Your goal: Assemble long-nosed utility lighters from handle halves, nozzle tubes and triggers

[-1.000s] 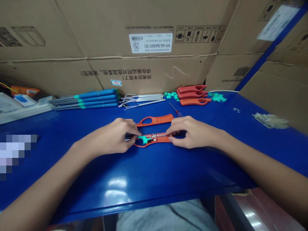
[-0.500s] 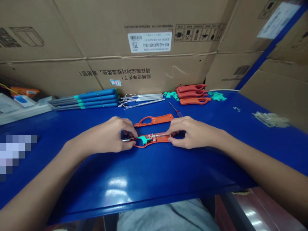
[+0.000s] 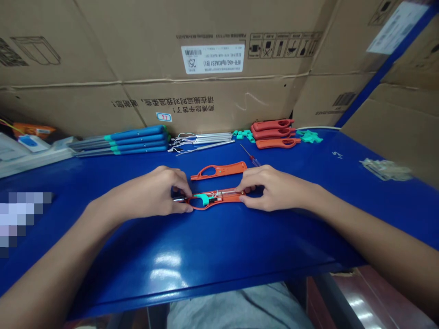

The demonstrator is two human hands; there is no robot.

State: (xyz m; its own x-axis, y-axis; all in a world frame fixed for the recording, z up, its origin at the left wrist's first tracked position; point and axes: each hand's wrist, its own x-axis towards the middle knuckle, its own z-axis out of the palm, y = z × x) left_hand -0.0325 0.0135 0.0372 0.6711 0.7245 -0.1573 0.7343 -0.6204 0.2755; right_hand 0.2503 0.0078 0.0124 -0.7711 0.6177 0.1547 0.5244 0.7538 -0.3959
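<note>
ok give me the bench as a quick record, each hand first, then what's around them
left hand: fingertips at the left end of the orange shell
right hand: thumb and finger on the shell's right end
in the shell: green trigger
behind the shell: loose orange half, lying apart
tool: screwdriver, just beyond the right hand
back row: blue tools, metal rods, orange handles

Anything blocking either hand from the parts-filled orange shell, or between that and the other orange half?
Nothing visible. The left hand touches the left end of the filled shell, the right hand holds its right end, and a strip of blue table lies between it and the orange half beyond.
</note>
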